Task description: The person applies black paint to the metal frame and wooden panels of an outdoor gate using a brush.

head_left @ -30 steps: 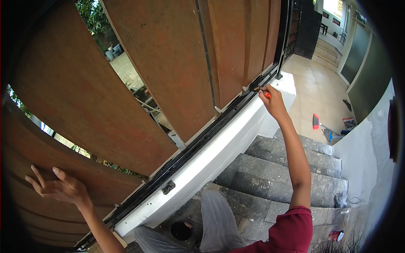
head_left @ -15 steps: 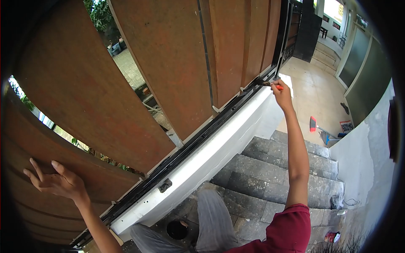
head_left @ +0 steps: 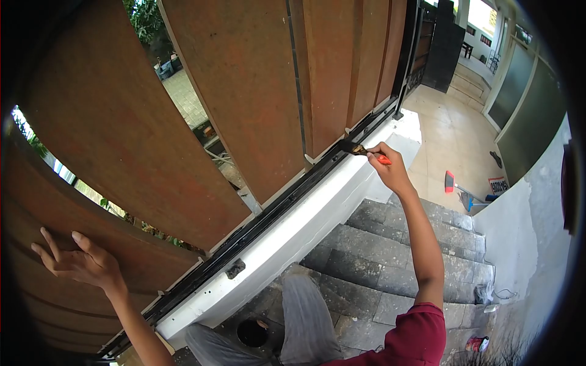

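My right hand (head_left: 389, 166) is closed round the orange-red handle of a paintbrush (head_left: 360, 149). Its dark bristles touch the black metal rail (head_left: 293, 198) that runs along the bottom of the fence. Brown fence panels (head_left: 238, 104) rise from that rail. On the left, my left hand (head_left: 82, 262) rests against a curved brown panel with its fingers spread, holding nothing. Between my legs stands a round container (head_left: 253, 333), dark inside.
Under the rail is a white ledge (head_left: 268, 244) with a dark patch. Grey stone steps (head_left: 390, 256) descend beside it. A red-and-white can (head_left: 477, 344) sits at lower right. A broom (head_left: 450, 182) and a blue dustpan-like tool (head_left: 469, 201) lie on the tiled floor (head_left: 439, 134).
My right hand has moved the paintbrush left and down along the black rail, nearer to me. My left hand stays against the panel.
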A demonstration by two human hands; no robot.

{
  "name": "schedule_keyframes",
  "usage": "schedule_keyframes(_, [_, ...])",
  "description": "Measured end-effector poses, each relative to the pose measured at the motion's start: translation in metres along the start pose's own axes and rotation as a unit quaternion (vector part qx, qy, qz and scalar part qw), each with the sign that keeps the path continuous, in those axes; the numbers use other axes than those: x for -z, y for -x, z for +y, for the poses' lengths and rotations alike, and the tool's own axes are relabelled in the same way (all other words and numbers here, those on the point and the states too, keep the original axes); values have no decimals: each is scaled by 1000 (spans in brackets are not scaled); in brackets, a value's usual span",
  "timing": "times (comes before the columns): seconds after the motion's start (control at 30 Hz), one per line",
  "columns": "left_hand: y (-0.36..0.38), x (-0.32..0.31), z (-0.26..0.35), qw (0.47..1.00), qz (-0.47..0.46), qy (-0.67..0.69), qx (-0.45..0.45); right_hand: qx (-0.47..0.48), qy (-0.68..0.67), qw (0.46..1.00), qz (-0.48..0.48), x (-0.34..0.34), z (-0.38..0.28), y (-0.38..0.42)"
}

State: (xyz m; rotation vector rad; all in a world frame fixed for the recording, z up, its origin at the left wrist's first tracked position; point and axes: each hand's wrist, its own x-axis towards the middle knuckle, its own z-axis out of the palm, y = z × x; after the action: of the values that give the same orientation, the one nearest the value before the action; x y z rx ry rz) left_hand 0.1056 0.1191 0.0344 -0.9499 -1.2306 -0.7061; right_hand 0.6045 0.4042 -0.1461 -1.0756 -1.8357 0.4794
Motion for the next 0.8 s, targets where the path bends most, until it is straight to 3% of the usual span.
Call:
schedule_keyframes(0.07, [-2, 0, 3, 1000, 6, 11, 3, -44, -52, 998, 2, 2, 21, 0])
schedule_keyframes(0.13, [-1, -1, 4, 1000, 14, 24, 7, -52, -50, 992, 106, 10, 29, -14])
schedule_keyframes(0.2, [0, -5, 2, 997, 32, 69, 10, -72, -19, 992, 102, 11, 29, -14])
schedule_keyframes(0.23, [0, -5, 0, 997, 34, 70, 10, -31, -18, 996, 78, 2, 24, -7])
schedule_keyframes(0.27, [2, -3, -3, 999, 17, 32, 8, 10, -17, 998, 53, -6, 18, 1])
schedule_keyframes(0.33, [1, -1, -1, 1000, -1, -4, 7, -9, -39, 999, -2, -9, -11, 12])
schedule_keyframes(0.43, [-3, 5, 6, 999, -26, -37, 5, -56, -61, 996, 14, -1, 5, -2])
schedule_keyframes(0.5, [-3, 4, 7, 999, -18, -24, 17, -72, -3, 996, 59, 2, 5, -12])
schedule_keyframes(0.6, [-5, -1, 12, 998, 18, 56, 37, -13, -17, 1000, 18, -14, -14, 5])
schedule_keyframes(0.67, [0, 1, 1, 1000, -7, 14, 20, -12, -26, 1000, 13, -13, -13, 6])
schedule_keyframes(0.73, [2, 3, -1, 999, -33, -29, 3, -105, -133, 985, 10, -4, 4, -5])
schedule_keyframes(0.8, [-1, 2, 1, 1000, -17, -16, 12, -95, -135, 986, 37, 3, 31, -21])
